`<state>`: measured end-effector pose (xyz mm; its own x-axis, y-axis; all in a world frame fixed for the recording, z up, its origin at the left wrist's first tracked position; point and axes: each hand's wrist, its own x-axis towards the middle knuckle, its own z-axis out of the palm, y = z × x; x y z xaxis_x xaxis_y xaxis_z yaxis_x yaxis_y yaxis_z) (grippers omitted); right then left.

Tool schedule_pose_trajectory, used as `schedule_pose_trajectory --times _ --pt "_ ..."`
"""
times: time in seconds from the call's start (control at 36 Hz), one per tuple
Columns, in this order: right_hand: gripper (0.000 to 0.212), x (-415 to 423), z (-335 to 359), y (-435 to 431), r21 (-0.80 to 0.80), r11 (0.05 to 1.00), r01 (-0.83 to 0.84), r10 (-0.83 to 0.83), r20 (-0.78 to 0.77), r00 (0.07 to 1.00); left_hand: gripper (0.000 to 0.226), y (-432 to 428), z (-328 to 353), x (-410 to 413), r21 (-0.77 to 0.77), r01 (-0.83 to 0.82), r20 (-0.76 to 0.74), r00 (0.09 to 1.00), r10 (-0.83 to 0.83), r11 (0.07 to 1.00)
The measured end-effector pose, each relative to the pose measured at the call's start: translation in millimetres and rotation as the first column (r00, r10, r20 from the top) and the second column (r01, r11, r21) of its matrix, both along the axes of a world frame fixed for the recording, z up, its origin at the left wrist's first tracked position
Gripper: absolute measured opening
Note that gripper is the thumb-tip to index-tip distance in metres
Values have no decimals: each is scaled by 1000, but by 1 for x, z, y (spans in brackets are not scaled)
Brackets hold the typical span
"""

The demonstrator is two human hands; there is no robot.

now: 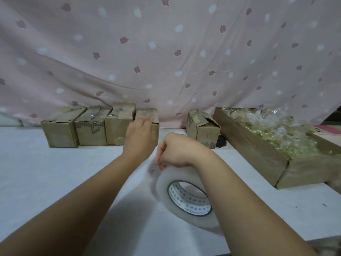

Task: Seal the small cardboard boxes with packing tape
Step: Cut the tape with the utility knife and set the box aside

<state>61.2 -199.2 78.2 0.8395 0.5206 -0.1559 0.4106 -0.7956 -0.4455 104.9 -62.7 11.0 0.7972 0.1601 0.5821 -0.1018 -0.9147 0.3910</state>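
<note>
Several small cardboard boxes stand in a row against the curtain at the back left; the rightmost one (148,115) has my left hand (140,133) resting against its front and top, fingers fairly straight and blurred. A further small box (202,126) with a loose top flap stands apart to the right. A big roll of clear packing tape (186,198) stands on edge in the near middle. My right hand (175,150) hangs over the roll's top with fingers curled down onto it; whether they pinch the tape end is hidden.
A long open cardboard tray (258,154) filled with clear-wrapped items lies at the right. A pink leaf-print curtain (166,52) hangs behind the white table (55,172). The table's near edge shows at the bottom right.
</note>
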Motion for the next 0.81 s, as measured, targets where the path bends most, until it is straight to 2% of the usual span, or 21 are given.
schedule_pose_trajectory --times 0.06,0.08,0.14,0.19,0.25,0.36,0.53,0.72,0.81 --pt "17 1 0 2 -19 1000 6 -6 4 1000 28 -3 3 -25 -298 117 21 993 -116 947" --pt "17 1 0 3 -29 1000 9 -8 7 1000 25 -5 5 -38 -453 147 18 988 -156 879" --pt "15 1 0 5 -38 999 15 -15 20 1000 24 -10 8 -65 -706 194 56 974 -220 681" --pt "16 2 1 5 -39 999 22 -21 27 999 24 -16 9 -88 -839 194 74 966 -247 508" --pt "16 2 2 5 -40 999 25 -24 17 1000 18 -20 5 -107 -887 178 62 961 -270 427" --pt "14 0 3 7 -61 998 18 -15 41 999 15 -24 -11 -123 -890 105 -25 961 -277 443" --pt "20 0 -1 19 -171 985 23 0 134 991 18 -26 -17 -126 -939 77 -32 951 -308 335" --pt "17 1 -2 24 -210 978 -15 41 121 992 15 -23 -22 -117 -997 -43 -61 936 -346 59" --pt "17 2 -2 25 -227 974 -27 56 121 991 12 -21 -20 -114 -997 -39 -62 928 -366 71"
